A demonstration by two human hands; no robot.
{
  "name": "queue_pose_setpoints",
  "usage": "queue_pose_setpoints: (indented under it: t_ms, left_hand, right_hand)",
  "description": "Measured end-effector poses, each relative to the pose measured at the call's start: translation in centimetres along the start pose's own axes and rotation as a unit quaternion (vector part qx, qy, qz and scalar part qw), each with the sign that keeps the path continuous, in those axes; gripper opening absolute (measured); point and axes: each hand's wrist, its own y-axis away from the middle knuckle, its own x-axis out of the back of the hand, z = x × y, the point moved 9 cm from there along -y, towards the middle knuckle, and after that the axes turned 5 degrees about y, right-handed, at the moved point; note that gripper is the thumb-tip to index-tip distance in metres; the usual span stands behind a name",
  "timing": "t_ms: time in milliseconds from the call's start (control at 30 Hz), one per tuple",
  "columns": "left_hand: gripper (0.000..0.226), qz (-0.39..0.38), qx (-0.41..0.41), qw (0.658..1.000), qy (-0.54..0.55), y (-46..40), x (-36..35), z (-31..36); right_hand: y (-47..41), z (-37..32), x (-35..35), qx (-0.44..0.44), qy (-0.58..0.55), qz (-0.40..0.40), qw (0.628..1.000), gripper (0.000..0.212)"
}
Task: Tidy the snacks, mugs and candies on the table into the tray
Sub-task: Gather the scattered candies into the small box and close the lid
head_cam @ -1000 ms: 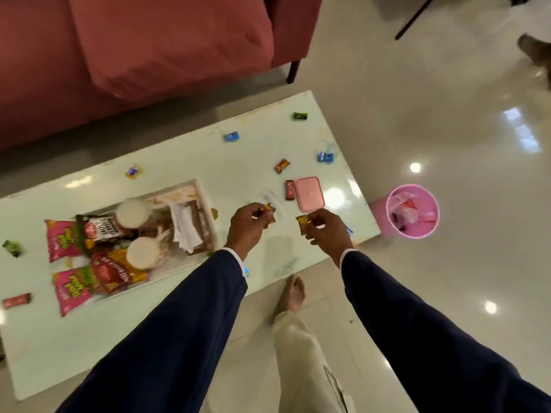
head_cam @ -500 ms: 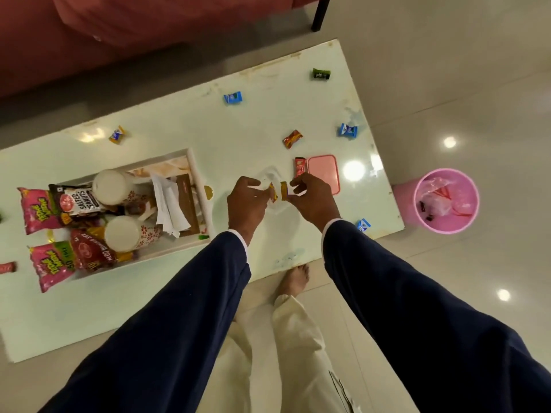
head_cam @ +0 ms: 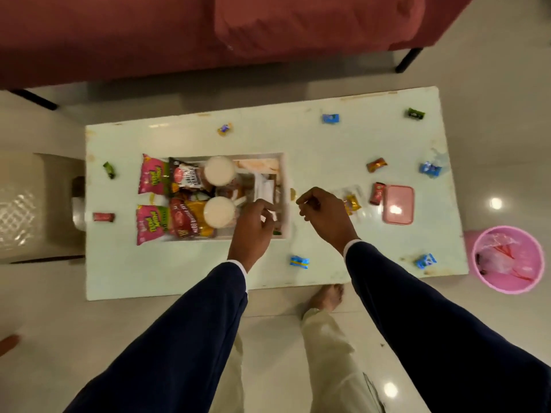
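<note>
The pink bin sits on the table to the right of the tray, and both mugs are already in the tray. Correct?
Not quite. The head view shows the pink bin on the floor beside the table's right end, not on it. Both mugs are indeed in the tray.

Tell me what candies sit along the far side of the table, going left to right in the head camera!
Gold and blue candy → blue candy → green candy, all lying loose on the table, apart from each other and not yet in the tray.
</note>
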Motion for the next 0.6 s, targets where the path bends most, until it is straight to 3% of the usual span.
queue_pose_setpoints:
  t_ms: [167,400,467,600]
  left_hand:
    - [0.017,0.072,-0.038,0.997,0.015,2.0,11.2,-5.6]
    - [0.021,0.159,0.032,0.987,-0.009,4.2,27.6,-20.1]
    - [0.027,0.151,0.068,0.986,-0.019,3.2,31.1,-24.8]
    - [0.055,0.053,0.081,0.977,-0.19,-0.8,33.7,-30.6]
  right_hand:
    - [0.0,-8.5,-10.4,0.049,-0.001,-0.033,0.998,0.013]
    - [0.0,-17.2,-25.9,0.069,0.061,-0.071,0.993,0.009]
    - [-0.7,-19.4,-30.4,0.076,0.08,-0.093,0.99,0.01]
    - [-3.1,-22.1,-37.0,0.078,0.095,-0.114,0.986,0.016]
